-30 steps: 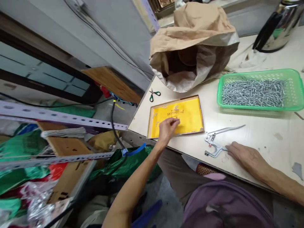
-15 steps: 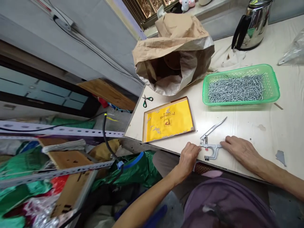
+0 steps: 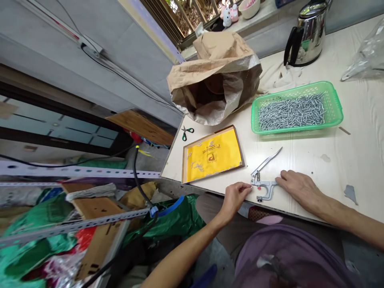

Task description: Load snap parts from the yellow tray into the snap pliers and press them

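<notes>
The pliers [image 3: 266,183] lie on the pale surface [image 3: 306,154] near its front edge, one handle slanting up and away from the other. At their right end is the right hand [image 3: 300,190], its grip grasping the end of the lower handle. Just to the left of the pliers is the left hand [image 3: 235,198], thumb and fingertips pinched together by the head; whether that grip has anything in it I cannot tell. Left of the pliers and a little behind sits a shallow yellow tray [image 3: 230,152] with small slim pieces [image 3: 197,167] scattered inside. Behind the pliers, toward the right, stands a green basket [image 3: 295,130] of metal pins [image 3: 292,112]. Scissors [image 3: 186,134] lie well to the left of the pliers, farther back.
</notes>
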A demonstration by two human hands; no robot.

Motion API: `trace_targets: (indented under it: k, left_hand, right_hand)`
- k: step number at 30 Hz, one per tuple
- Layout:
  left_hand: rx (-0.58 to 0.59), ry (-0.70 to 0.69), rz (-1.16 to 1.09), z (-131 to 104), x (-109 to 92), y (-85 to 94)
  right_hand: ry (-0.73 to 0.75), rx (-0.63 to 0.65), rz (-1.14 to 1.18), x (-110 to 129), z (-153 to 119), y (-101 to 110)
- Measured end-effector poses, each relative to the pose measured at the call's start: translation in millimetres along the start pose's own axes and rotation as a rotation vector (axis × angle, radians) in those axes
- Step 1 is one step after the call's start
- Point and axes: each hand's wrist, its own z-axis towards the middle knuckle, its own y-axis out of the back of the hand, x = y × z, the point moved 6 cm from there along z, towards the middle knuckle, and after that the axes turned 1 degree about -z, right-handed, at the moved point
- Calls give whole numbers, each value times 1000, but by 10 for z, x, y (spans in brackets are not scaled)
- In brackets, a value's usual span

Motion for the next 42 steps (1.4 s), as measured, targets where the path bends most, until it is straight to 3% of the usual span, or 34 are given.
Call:
trace_targets:
  k: [2,5,14,20,30,38,42]
  left_hand:
    - [43,208,-251,6,37,-73]
    - [64,349,-472,-29,2,-194]
    - [122,488,-449,-90,-103,-251]
    - [208,522,-347,-77,-72,-290]
    - [244,485,-295,-50,-124,-308]
    - [239,507,-280,-61,-163,-312]
    - [217,531,-315,-85,-177,-311]
  right_hand:
    - [-6,-1,15,9,1,-2]
    - [-22,13,15,17,-2,-11]
    - [-19,72,-35,52,2,-28]
    - [-14,58,-33,56,19,-12]
    - [-8,124,-34,59,0,-45]
    - [158,-93,-9,-240,159,81]
    - [184,-4,-66,-329,350,74]
